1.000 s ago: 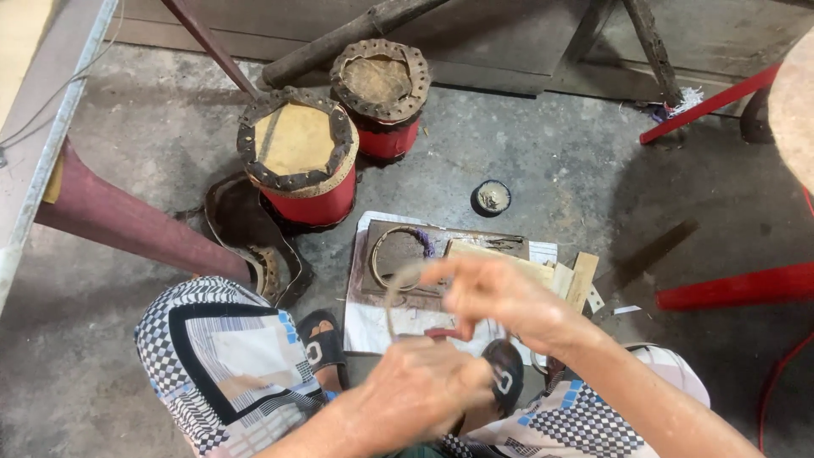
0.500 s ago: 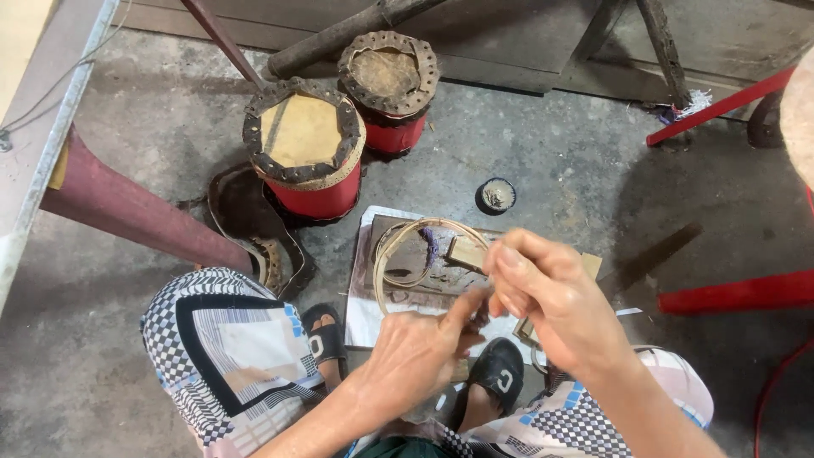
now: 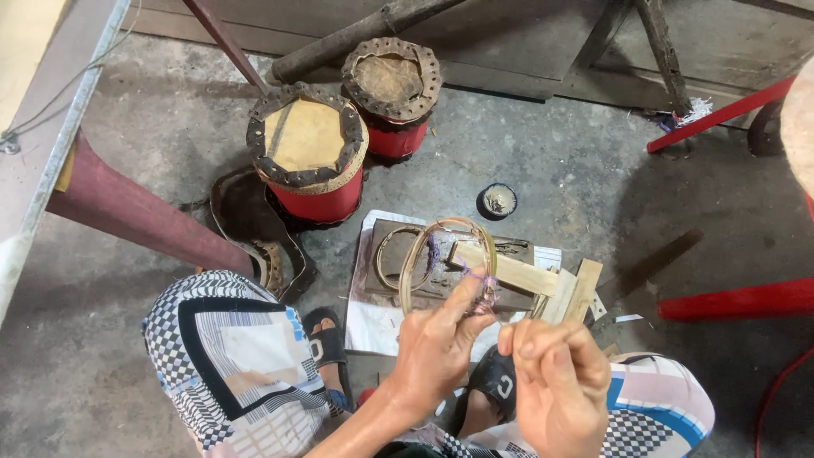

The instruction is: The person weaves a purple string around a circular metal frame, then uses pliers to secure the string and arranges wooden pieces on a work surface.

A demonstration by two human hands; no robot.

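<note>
Thin bamboo hoop (image 3: 441,254), upright, purple-tied

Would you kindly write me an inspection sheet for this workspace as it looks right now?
Surface: bare concrete floor, dusty, with a white sheet and a dark board laid on it.
Job's things: thin cane ring with purple thread, held upright over the board.
Clutter: two red drums, a second ring on the board, wood strips, a small round tin, a leather strap.
Grippers: left hand pinches the cane ring; right hand beside it, fingers closed, contents hidden.
Cables: thin wire on the left bench; red cord at right.
Surroundings: red metal legs, wooden beams behind.
</note>
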